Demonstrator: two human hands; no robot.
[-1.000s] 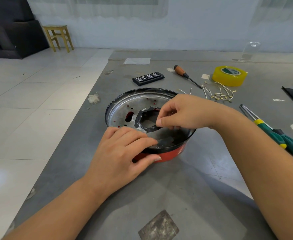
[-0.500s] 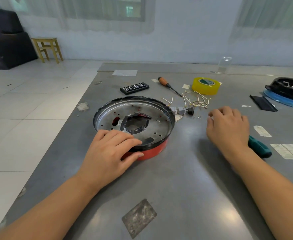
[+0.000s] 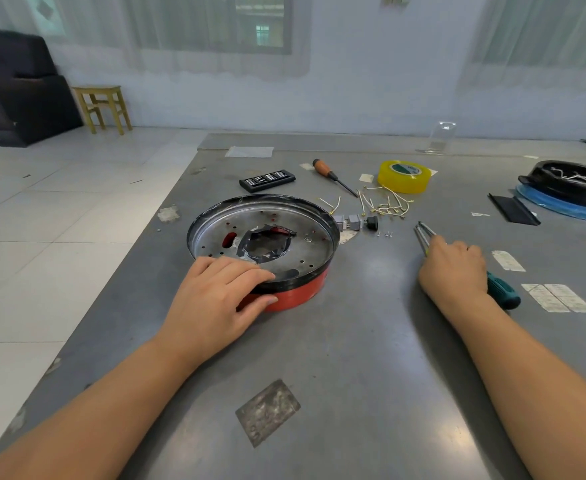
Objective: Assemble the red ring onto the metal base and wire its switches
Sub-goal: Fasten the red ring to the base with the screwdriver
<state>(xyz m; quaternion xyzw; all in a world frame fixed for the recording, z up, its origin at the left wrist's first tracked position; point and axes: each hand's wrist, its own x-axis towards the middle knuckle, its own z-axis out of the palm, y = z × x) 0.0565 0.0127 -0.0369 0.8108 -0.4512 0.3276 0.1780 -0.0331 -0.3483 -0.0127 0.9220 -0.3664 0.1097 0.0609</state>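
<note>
Round perforated metal base seated on red ring at surface centre, left grip flat on rim; right grip, three o'clock, closing on green-handled screwdrivers. Grey switches lie unwired, one o'clock.

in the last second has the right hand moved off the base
Yes. The right hand has left the base and gone right, across the table, onto the green-handled tool below the yellow tape.
</note>
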